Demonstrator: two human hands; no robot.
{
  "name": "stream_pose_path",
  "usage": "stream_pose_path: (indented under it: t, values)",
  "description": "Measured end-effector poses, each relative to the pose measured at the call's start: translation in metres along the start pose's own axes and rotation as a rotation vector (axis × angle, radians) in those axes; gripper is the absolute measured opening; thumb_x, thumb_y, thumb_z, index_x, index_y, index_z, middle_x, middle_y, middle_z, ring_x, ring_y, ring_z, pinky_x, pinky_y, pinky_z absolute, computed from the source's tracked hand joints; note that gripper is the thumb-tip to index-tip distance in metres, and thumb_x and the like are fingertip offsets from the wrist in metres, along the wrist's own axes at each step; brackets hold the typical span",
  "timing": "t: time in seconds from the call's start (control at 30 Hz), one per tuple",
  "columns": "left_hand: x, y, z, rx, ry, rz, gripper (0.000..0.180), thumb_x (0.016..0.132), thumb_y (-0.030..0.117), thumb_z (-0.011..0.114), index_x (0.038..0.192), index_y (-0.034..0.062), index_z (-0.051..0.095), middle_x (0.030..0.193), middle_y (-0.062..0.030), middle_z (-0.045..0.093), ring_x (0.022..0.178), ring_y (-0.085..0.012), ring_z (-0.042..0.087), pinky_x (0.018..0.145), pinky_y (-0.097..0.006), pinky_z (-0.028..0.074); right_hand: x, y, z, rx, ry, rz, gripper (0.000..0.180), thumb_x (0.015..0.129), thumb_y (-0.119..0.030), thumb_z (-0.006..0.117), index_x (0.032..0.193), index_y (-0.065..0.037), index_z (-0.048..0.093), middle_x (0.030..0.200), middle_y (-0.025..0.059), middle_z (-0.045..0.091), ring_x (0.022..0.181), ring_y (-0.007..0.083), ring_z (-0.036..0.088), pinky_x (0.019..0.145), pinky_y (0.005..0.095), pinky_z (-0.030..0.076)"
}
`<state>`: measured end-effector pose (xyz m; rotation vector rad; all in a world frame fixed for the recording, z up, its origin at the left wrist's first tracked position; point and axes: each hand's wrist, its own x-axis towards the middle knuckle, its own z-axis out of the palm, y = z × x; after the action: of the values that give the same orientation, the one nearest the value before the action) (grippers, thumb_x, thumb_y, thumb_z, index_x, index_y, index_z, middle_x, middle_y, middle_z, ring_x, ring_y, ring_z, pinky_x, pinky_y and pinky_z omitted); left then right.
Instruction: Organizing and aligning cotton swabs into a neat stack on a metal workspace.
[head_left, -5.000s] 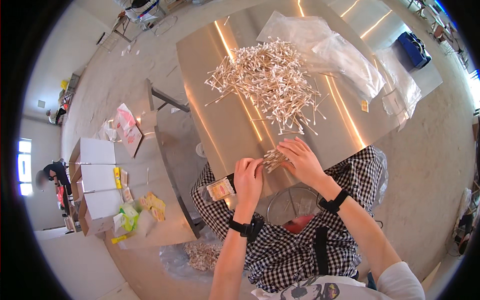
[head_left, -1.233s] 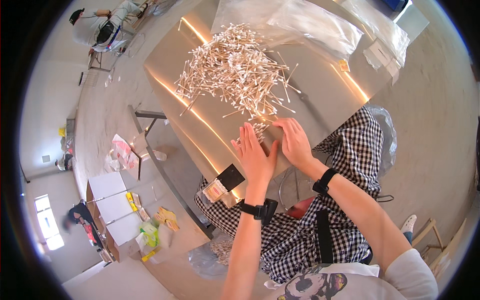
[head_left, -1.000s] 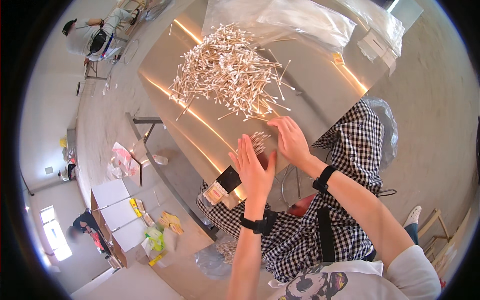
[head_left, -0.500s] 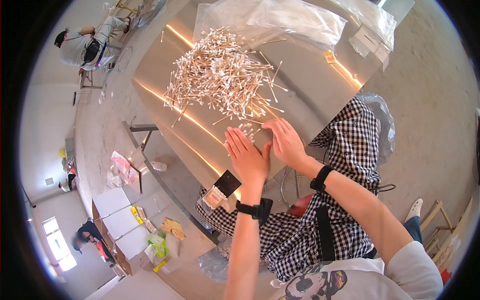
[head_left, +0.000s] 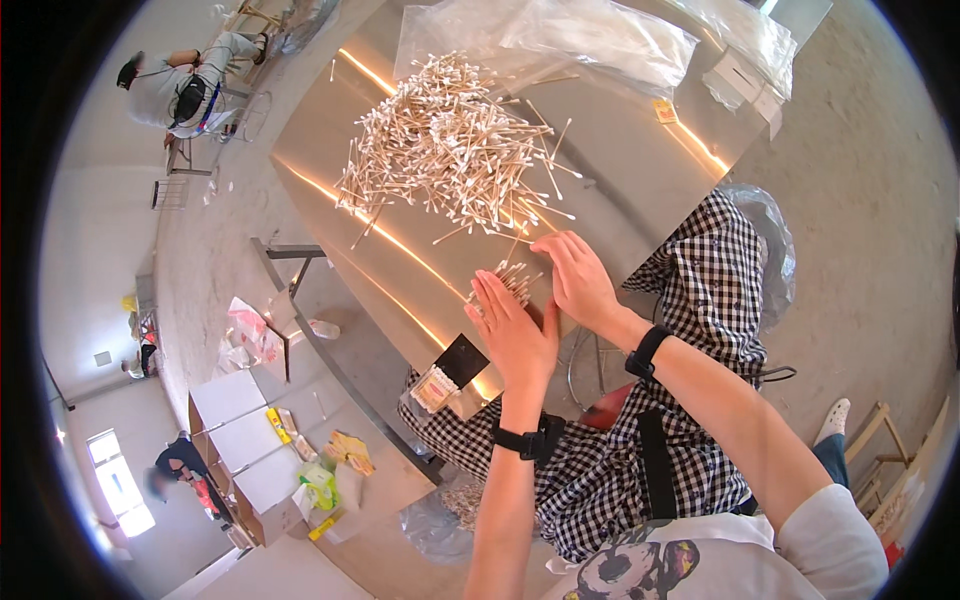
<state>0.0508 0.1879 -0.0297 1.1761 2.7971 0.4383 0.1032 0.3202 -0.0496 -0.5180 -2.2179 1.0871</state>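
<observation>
A large loose heap of cotton swabs (head_left: 455, 150) lies on the shiny metal table (head_left: 610, 150). Nearer to me, a small bunch of swabs (head_left: 517, 278) shows past the fingers of my left hand (head_left: 515, 338). That hand is stretched out flat against the bunch, thumb apart; its palm hides the bunch's lower part. My right hand (head_left: 585, 285) is closed, thumb and forefinger pinched at the end of a single swab at the heap's near edge. A small box of swabs with a black flap (head_left: 437, 388) sits at the table's near left edge.
Clear plastic bags (head_left: 560, 40) lie along the far table edge, with a white box (head_left: 738, 85) at the far right. A second table (head_left: 370, 490) to the left bears white boxes and packets. Other people (head_left: 185, 475) are farther off at left.
My left hand has shifted slightly right across the bunch, and more swab ends show past its fingers. My right hand stays pinched near the heap. The whole view has shifted slightly.
</observation>
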Motion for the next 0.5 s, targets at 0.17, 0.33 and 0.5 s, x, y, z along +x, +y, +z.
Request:
stream_pose_path:
  t: [0.17, 0.33, 0.5]
  values:
    - [0.0, -0.004, -0.016, -0.019, -0.087, -0.031, 0.082, 0.097, 0.035, 0.058, 0.154, -0.0071, 0.017, 0.156, -0.0254, 0.034, 0.149, -0.0358, 0.027, 0.122, -0.056, 0.01, 0.002, -0.001, -0.003, -0.082, -0.121, -0.104, 0.039, 0.078, 0.003, 0.056, 0.117, -0.005, 0.06, 0.121, 0.0099, 0.062, 0.118, 0.0287, 0.055, 0.101, 0.0413, 0.044]
    - [-0.011, -0.008, -0.015, -0.038, -0.063, 0.019, 0.078, 0.098, 0.032, 0.057, 0.154, -0.0058, 0.019, 0.156, -0.0239, 0.036, 0.148, -0.036, 0.029, 0.122, -0.056, 0.01, 0.003, -0.003, 0.0, -0.22, -0.187, -0.157, 0.047, 0.082, -0.003, 0.057, 0.129, -0.007, 0.06, 0.137, 0.006, 0.058, 0.134, 0.0245, 0.047, 0.111, 0.0421, 0.037]
    - [-0.018, -0.017, -0.015, -0.101, 0.012, 0.006, 0.076, 0.098, 0.027, 0.055, 0.155, -0.0047, 0.017, 0.158, -0.0224, 0.031, 0.149, -0.0354, 0.027, 0.122, -0.056, 0.009, 0.005, -0.01, 0.005, -0.5, -0.129, -0.081, 0.052, 0.084, -0.006, 0.057, 0.136, -0.003, 0.055, 0.147, 0.0089, 0.048, 0.14, 0.0257, 0.041, 0.12, 0.0448, 0.027]
